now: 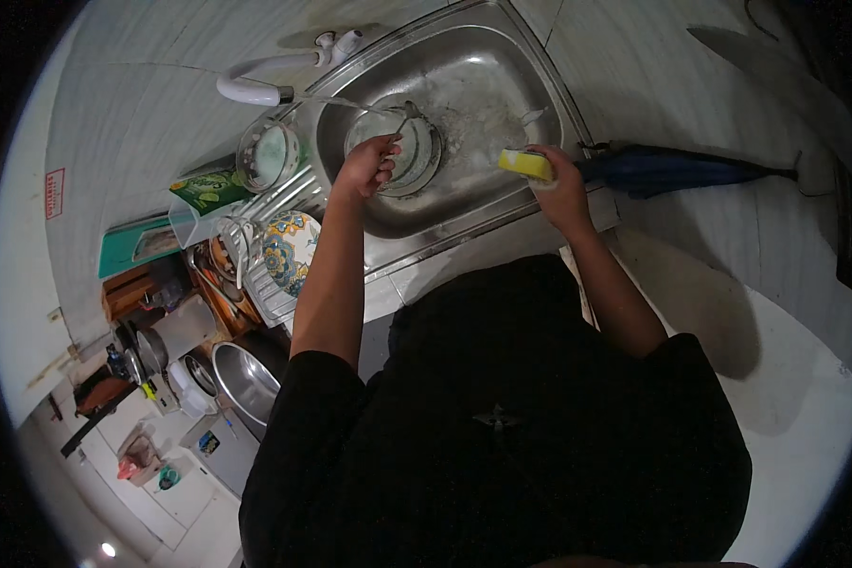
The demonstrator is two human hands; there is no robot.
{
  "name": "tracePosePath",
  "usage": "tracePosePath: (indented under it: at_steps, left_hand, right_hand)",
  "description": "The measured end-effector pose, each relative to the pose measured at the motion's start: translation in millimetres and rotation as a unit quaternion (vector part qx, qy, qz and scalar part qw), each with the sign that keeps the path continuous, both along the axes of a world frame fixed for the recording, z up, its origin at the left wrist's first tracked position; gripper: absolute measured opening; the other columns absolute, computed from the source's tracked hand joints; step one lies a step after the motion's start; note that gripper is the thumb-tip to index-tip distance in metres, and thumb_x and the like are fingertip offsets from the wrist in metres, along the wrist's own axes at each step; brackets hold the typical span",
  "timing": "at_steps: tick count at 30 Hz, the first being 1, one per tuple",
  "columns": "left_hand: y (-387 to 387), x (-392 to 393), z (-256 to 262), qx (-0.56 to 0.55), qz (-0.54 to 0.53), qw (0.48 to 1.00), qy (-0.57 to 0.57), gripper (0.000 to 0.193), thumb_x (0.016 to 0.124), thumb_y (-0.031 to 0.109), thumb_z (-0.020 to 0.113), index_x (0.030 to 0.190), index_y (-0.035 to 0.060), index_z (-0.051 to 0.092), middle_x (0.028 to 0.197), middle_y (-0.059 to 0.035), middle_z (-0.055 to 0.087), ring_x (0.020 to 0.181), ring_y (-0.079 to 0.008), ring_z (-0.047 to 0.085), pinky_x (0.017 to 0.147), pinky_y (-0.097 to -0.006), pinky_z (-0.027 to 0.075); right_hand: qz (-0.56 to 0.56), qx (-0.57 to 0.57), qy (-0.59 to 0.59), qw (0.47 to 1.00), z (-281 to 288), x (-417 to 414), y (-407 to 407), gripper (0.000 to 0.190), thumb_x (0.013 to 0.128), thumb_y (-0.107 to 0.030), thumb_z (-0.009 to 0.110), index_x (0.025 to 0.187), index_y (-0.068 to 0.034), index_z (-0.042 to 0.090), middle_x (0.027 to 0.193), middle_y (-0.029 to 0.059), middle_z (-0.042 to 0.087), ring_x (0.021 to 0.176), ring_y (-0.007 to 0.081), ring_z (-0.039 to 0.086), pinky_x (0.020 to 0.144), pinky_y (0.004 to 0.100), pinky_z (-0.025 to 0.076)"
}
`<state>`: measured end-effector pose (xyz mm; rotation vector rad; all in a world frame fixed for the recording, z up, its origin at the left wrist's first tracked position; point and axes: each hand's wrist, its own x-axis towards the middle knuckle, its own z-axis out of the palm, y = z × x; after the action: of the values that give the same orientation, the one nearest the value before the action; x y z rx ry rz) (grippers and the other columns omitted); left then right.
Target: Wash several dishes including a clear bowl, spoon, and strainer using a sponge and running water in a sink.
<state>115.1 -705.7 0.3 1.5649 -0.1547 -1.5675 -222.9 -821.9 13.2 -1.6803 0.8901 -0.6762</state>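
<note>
Over the stainless steel sink (461, 46), my left hand (368, 167) grips the handle of a metal spoon (410, 111). Its bowl end points away from me, near the stream of water from the white curved faucet (252, 91). Beneath the spoon, a round glass dish (426, 167) sits in the basin with water in it; my left hand hides part of it. At the basin's right side, my right hand (564, 188) holds a yellow sponge (525, 164) with white foam on it.
Left of the basin stand a foamy glass bowl (273, 153), a green pouch (209, 190) and a patterned plate (291, 248) on the ribbed drainboard (273, 302). A large metal bowl (245, 380) sits farther left. A folded dark blue umbrella (681, 170) hangs at the right.
</note>
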Motion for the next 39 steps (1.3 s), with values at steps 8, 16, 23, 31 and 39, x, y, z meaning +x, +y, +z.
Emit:
tracePosePath:
  at_steps: [8,16,23,31,39]
  left_hand:
    - [-41.9,7.9,-29.6,0.048,-0.147,0.933,-0.325,0.033,0.093,0.027,0.054,0.114,0.0030,0.063,0.088,-0.0041,0.061,0.061,-0.0121,0.053,0.050,-0.0250,0.041]
    - [-69.6,24.6,-47.3,-0.027,0.032,0.994,-0.104,0.025,0.093,0.011,0.054,0.114,-0.0041,0.055,0.108,-0.0181,0.063,0.087,-0.0262,0.066,0.079,-0.0341,0.058]
    - [-74.0,15.8,-42.2,-0.097,-0.162,0.972,-0.140,0.027,0.095,0.005,0.051,0.116,-0.0119,0.052,0.114,-0.0226,0.062,0.104,-0.0301,0.063,0.096,-0.0326,0.053]
    - [-41.7,5.2,-41.6,-0.050,0.122,0.981,0.143,0.025,0.095,0.003,0.049,0.112,-0.0140,0.054,0.115,-0.0213,0.063,0.106,-0.0257,0.063,0.096,-0.0286,0.052]
    - [-15.9,-3.7,-34.7,-0.012,0.126,0.985,0.118,0.031,0.097,0.009,0.047,0.120,-0.0114,0.051,0.117,-0.0220,0.063,0.104,-0.0255,0.064,0.092,-0.0297,0.054]
  right_hand:
    - [-0.012,-0.003,0.039,0.999,-3.4,-10.9,-2.0,0.038,0.080,0.007,0.063,0.116,-0.004,0.060,0.112,0.0107,0.063,0.108,0.0208,0.060,0.093,0.0318,0.045]
    - [-0.020,0.021,0.036,0.999,-13.2,-4.3,-11.7,0.037,0.082,0.005,0.063,0.117,-0.005,0.059,0.112,0.0103,0.063,0.106,0.0205,0.061,0.092,0.0315,0.046]
    - [-0.021,0.019,0.054,0.998,-16.5,4.2,-19.8,0.040,0.081,0.006,0.065,0.119,-0.005,0.059,0.111,0.0101,0.063,0.107,0.0210,0.061,0.093,0.0317,0.045]
    - [-0.007,0.018,0.055,0.998,-17.2,18.3,-22.0,0.044,0.077,0.007,0.066,0.119,-0.006,0.059,0.116,0.0116,0.061,0.110,0.0267,0.060,0.095,0.0352,0.046]
    - [-0.008,0.020,0.027,0.999,-13.0,22.2,-20.0,0.039,0.081,0.005,0.066,0.118,-0.005,0.059,0.112,0.0096,0.063,0.108,0.0204,0.061,0.093,0.0317,0.046]
